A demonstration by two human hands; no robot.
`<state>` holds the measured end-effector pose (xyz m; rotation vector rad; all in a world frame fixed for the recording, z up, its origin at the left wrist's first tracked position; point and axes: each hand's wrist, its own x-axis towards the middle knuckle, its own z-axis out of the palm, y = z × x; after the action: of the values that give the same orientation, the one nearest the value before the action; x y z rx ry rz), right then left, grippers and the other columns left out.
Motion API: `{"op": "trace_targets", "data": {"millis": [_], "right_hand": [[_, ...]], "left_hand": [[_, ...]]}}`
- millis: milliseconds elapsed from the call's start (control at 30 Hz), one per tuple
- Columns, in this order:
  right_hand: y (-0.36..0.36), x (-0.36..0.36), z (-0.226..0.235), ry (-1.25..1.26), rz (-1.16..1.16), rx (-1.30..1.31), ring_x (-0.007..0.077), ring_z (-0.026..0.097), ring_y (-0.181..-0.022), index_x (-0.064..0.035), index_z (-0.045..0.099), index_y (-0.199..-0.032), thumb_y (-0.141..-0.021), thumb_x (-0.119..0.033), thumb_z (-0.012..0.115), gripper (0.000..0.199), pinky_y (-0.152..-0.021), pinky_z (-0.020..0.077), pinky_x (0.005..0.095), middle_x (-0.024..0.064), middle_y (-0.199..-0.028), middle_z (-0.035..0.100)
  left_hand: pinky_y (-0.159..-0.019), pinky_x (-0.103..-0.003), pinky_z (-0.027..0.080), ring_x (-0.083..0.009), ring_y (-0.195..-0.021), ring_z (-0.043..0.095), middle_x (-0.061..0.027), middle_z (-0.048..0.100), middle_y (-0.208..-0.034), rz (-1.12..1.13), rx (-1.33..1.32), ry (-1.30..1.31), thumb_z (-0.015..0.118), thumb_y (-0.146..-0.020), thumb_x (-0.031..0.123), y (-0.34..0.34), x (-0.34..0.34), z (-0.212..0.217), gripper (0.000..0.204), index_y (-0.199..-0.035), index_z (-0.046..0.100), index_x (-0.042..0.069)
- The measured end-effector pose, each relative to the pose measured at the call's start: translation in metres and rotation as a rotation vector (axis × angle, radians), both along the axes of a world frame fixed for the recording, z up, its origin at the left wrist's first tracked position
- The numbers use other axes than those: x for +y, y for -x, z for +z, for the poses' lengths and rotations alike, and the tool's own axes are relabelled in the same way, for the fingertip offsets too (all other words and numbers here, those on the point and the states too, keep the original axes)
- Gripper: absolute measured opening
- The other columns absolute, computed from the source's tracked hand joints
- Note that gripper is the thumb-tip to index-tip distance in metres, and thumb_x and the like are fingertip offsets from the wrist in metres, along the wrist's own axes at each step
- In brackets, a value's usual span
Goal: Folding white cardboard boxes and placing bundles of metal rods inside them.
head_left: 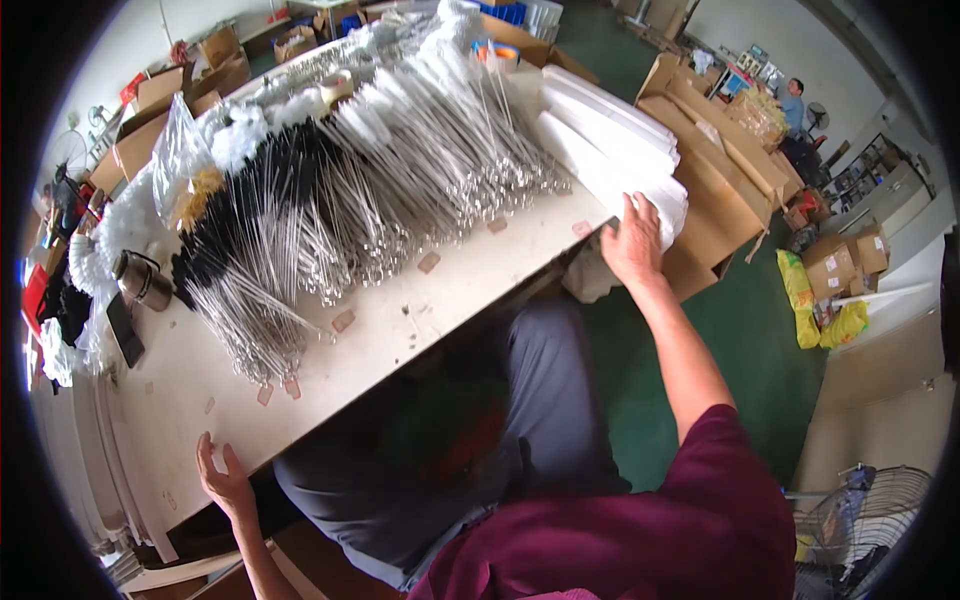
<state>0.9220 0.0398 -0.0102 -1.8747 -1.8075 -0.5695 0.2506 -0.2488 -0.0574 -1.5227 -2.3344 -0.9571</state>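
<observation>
Along the desk (470, 275), brushes (430, 150) look grouped, none held yet.
At its edge: left hand (229, 487) splayed; right hand (633, 244), grip unclear.

No wording or number can be read. What can be made out are blank-looking pale labels on the front of a brown carton (829, 272) at the right, with another on the carton (873, 250) just beside it; both are too small to decipher. The yellow bag (797, 300) near them has blurred markings, unreadable as letters. Small pinkish rectangular patches (429, 262) lie along the front of the counter (480, 285), one of them near the right hand (632, 240); whether they bear print cannot be told.
</observation>
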Motion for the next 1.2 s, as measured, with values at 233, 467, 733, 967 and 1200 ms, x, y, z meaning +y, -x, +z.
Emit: {"op": "trace_targets", "data": {"millis": [233,467,733,967,1200], "right_hand": [[-0.071,0.001,0.002,0.269,-0.109,-0.131,0.0375,0.045,-0.134,0.0025,0.045,-0.143,-0.082,-0.020,0.078,0.074,-0.115,0.0354,0.0473,0.0214,-0.145,0.047],[-0.068,0.001,0.003,0.201,-0.128,-0.160,0.0366,0.049,-0.131,0.0074,0.044,-0.144,-0.085,-0.018,0.071,0.070,-0.115,0.0369,0.0459,0.0208,-0.140,0.051],[-0.076,0.000,0.025,0.084,-0.129,-0.106,0.0379,0.051,-0.129,0.0080,0.044,-0.144,-0.081,-0.016,0.072,0.072,-0.114,0.0393,0.0453,0.0239,-0.137,0.055],[0.043,-0.043,0.077,0.092,0.435,0.727,0.0318,0.065,-0.115,0.0034,0.056,-0.136,-0.074,-0.014,0.082,0.069,-0.100,0.0517,0.0409,0.0236,-0.125,0.065],[0.164,-0.115,0.080,0.456,1.158,0.323,0.0384,0.063,-0.117,0.0045,0.058,-0.132,-0.071,-0.017,0.086,0.070,-0.103,0.0512,0.0451,0.0235,-0.125,0.065]], "left_hand": [[-0.102,-0.048,0.047,-0.0432,-0.117,0.061,-0.0265,0.063,-0.126,-0.005,-0.002,-0.046,0.063,-0.092,0.011,-0.019,0.028,-0.017,0.036,-0.124,0.062,-0.006],[-0.102,-0.049,0.047,-0.0448,-0.116,0.060,-0.0277,0.064,-0.124,0.025,0.049,-0.073,0.063,-0.091,0.010,-0.029,0.028,-0.015,0.032,-0.118,0.062,-0.007],[-0.099,-0.049,0.049,-0.0451,-0.112,0.062,-0.0273,0.065,-0.121,0.020,0.086,-0.105,0.063,-0.090,0.009,-0.028,0.036,-0.021,0.030,-0.116,0.063,-0.006],[-0.102,-0.048,0.050,-0.0442,-0.115,0.062,-0.0241,0.066,-0.121,-0.132,0.044,-0.139,0.070,-0.080,-0.003,-0.086,0.018,0.035,0.039,-0.119,0.065,-0.001],[-0.111,-0.052,0.043,-0.0418,-0.124,0.057,-0.0254,0.060,-0.132,-0.754,0.186,0.018,0.083,-0.076,0.027,-0.209,0.044,0.122,0.061,-0.126,0.063,-0.003]]}}
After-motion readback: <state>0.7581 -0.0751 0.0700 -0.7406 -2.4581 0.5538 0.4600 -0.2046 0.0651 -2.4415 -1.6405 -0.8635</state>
